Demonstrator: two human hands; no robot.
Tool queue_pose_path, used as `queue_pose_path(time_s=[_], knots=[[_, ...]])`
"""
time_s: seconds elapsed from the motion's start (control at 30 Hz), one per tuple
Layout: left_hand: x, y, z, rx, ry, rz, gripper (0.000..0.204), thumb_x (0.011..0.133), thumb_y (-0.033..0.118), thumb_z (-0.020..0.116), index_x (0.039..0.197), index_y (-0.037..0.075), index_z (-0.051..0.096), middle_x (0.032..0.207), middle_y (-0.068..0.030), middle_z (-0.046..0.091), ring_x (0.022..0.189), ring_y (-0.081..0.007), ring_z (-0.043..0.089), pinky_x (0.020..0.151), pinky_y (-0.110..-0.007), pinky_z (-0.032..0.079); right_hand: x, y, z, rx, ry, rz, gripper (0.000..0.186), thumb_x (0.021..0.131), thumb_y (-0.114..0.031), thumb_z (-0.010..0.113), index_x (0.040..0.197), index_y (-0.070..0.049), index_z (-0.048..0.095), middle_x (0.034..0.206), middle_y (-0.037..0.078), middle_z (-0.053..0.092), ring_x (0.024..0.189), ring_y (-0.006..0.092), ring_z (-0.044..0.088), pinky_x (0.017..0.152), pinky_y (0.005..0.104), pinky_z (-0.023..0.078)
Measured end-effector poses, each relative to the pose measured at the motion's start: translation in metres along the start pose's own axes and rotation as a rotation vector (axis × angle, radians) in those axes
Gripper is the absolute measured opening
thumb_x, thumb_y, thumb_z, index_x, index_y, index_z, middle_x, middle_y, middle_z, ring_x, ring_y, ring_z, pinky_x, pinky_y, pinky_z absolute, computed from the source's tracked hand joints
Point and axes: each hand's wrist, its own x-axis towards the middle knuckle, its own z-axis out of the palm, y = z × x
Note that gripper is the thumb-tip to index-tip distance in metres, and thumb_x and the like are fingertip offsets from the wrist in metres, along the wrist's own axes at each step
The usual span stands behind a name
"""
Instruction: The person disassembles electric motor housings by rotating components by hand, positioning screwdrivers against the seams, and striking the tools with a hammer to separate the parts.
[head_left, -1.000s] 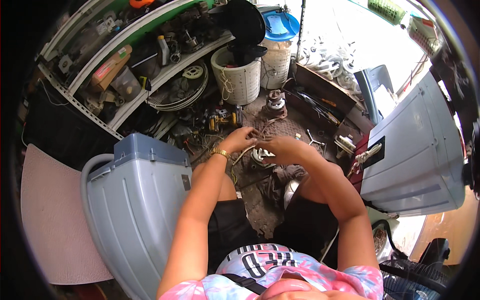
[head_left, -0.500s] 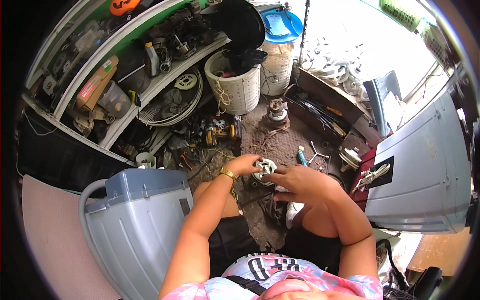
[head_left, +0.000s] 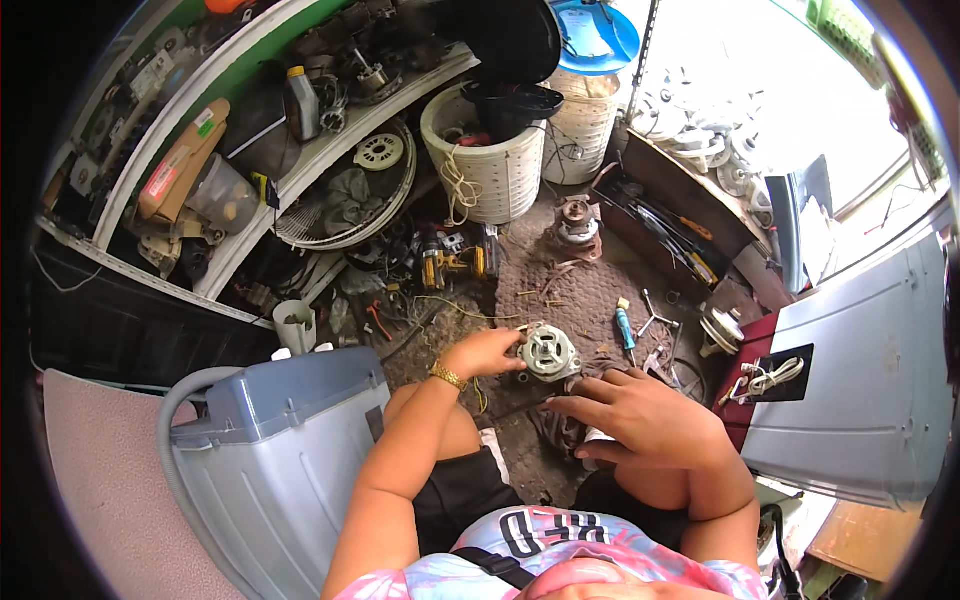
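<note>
A round light-grey metal motor (head_left: 550, 352) with slotted openings stands on the floor in front of me. My left hand (head_left: 483, 355), with a gold bracelet at the wrist, grips its left rim, thumb and fingers closed on the edge. Just right of and nearer than the motor, my right hand (head_left: 640, 415) hovers palm down, fingers apart and nothing visible in them. Dark crumpled cloth (head_left: 562, 428) lies below its fingertips. Beyond the right hand are a small blue tube-like item (head_left: 625, 325) and a three-armed socket wrench (head_left: 655, 314).
A worn brown mat (head_left: 560, 290) covers the floor, with another motor (head_left: 577, 225) at its far end. An open metal toolbox (head_left: 650, 205) sits at far right, yellow-black power drills (head_left: 440, 262) at left. Grey machine cabinets (head_left: 290, 430) flank me; white perforated bins (head_left: 490, 170) stand behind.
My right hand has drawn back off the motor, toward me and to the right, uncovering its top. My left hand still holds the rim. The view has shifted slightly.
</note>
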Motion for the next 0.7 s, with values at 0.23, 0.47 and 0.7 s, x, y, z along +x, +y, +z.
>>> queue_pose_path(time_s=[0.23, 0.47, 0.7], knots=[[-0.008, 0.008, -0.001, 0.029, 0.047, 0.047, 0.06, 0.09, 0.042, 0.074, 0.135, 0.006, 0.058, 0.129, -0.0216, 0.062, 0.118, -0.0381, 0.062, 0.1, -0.045, 0.05, 0.02, 0.002, 0.005, -0.002, -0.047, -0.049, 0.059, 0.093, -0.04, 0.068, 0.141, -0.009, 0.054, 0.108, 0.012, 0.064, 0.105, 0.0339, 0.064, 0.087, 0.0448, 0.051], [-0.008, 0.001, 0.005, 0.023, 0.066, 0.138, 0.061, 0.088, 0.04, 0.076, 0.135, 0.006, 0.058, 0.126, -0.0195, 0.063, 0.116, -0.0387, 0.062, 0.099, -0.045, 0.051, 0.037, 0.003, 0.008, 0.031, -0.098, -0.04, 0.061, 0.093, -0.04, 0.068, 0.143, -0.009, 0.052, 0.117, 0.014, 0.065, 0.107, 0.0353, 0.064, 0.087, 0.0457, 0.052], [0.018, 0.022, 0.035, 0.259, 0.084, 0.097, 0.043, 0.084, 0.032, 0.076, 0.118, 0.009, 0.066, 0.117, -0.0181, 0.067, 0.105, -0.0377, 0.069, 0.089, -0.05, 0.056, 0.06, -0.001, 0.012, 0.02, -0.096, -0.153, 0.062, 0.094, -0.038, 0.068, 0.145, -0.006, 0.051, 0.12, 0.016, 0.064, 0.107, 0.0367, 0.064, 0.089, 0.0483, 0.053]])
